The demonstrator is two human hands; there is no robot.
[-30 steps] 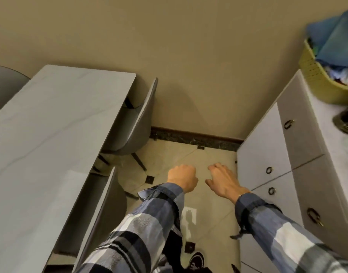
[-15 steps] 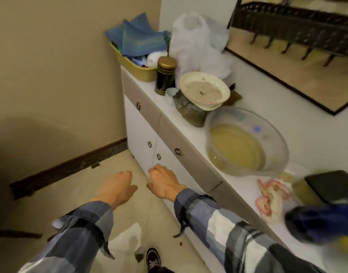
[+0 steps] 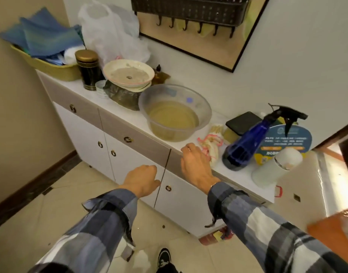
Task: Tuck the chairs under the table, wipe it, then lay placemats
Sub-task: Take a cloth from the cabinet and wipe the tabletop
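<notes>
Cloth (image 3: 209, 143): white with pink trim, bunched on the cabinet top near the front edge, between basin and spray bottle.
Right hand (image 3: 195, 165): raised at the counter's front edge, just left of the cloth, fingers curled loosely, nothing gripped; contact with the cloth not clear.
Left hand (image 3: 142, 181): lower, in front of the cabinet doors, fingers bent in a loose half-closed shape, empty.
Sleeves: blue, grey and white plaid on both forearms.
Spray bottle (image 3: 248, 142): blue body, black trigger head, leaning right, just right of the cloth.
Basin (image 3: 175, 112): clear plastic, yellowish liquid inside, just behind and left of the cloth.
White container (image 3: 275, 167): cylindrical, at the near right end of the top, blurred.
Dark flat object (image 3: 243, 122): behind the bottle, near the wall.
Shallow dish (image 3: 129, 74): cream, resting on a dark crumpled mass, left of the basin.
Dark jar (image 3: 88, 68): gold lid, left of the dish.
Yellow basket (image 3: 49, 66): far left end, blue cloths (image 3: 45, 39) piled in it.
Plastic bag (image 3: 112, 30): white, against the wall behind the jar.
Cabinet (image 3: 133, 160): white doors, grey drawer fronts, ring pulls.
Table, chairs: out of view.
</notes>
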